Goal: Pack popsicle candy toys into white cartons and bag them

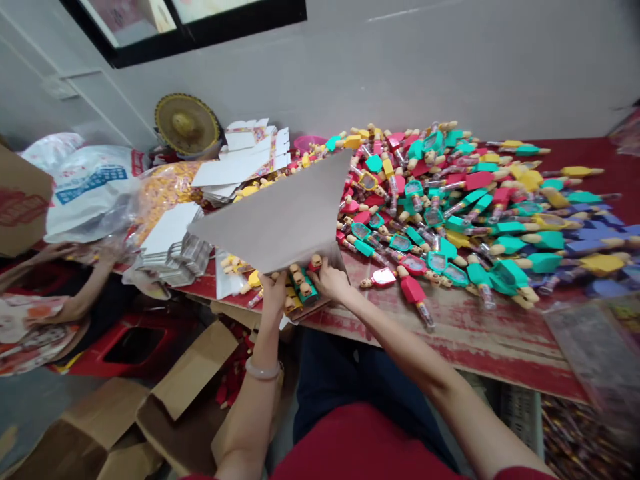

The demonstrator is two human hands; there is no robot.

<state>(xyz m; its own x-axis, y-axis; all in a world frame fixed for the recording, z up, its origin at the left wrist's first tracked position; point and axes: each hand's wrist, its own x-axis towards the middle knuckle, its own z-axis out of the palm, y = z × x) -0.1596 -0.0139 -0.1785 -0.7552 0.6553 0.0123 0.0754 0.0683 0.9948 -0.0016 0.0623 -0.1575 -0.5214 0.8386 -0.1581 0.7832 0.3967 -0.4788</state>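
Left hand and right hand pinch lower edge of cardboard sheet; light, stiff, best held by edges.

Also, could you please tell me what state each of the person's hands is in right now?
Left hand: closed, holding the edge of the grey card sheet.
Right hand: closed, holding the edge of the grey card sheet.
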